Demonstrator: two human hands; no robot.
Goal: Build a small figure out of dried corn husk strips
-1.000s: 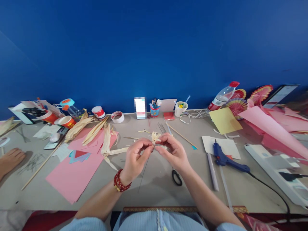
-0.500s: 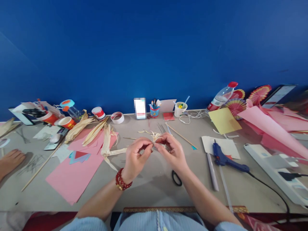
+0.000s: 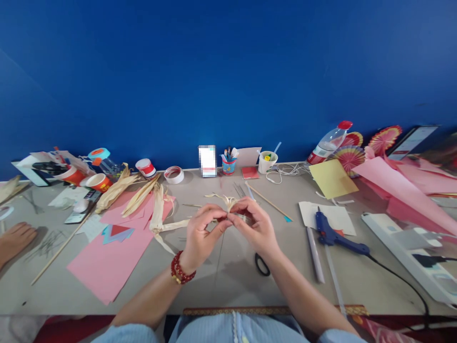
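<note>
Between my two hands, at the middle of the desk, is a small corn husk flower [image 3: 229,202] with thin pale strips fanning upward. My left hand [image 3: 204,229], with a red beaded bracelet on the wrist, pinches its base between thumb and fingertips. My right hand [image 3: 256,226] pinches the same base from the other side, the fingertips of both hands meeting. A thin wire [image 3: 220,252] runs down from the pinched spot. Under my right forearm shows the black handle of scissors [image 3: 262,265]. The fingers hide the flower's base.
Left of my hands lie corn husks [image 3: 157,209] and pink paper [image 3: 110,264]. A blue glue gun [image 3: 330,234] and a white power strip [image 3: 403,252] are on the right. At the far left rests another person's hand [image 3: 17,238]. A phone [image 3: 207,161] leans on the blue wall.
The husk strips now stand more upright above my fingertips, and a thin wire shows hanging below them. My left thumb has shifted slightly toward the right hand.
</note>
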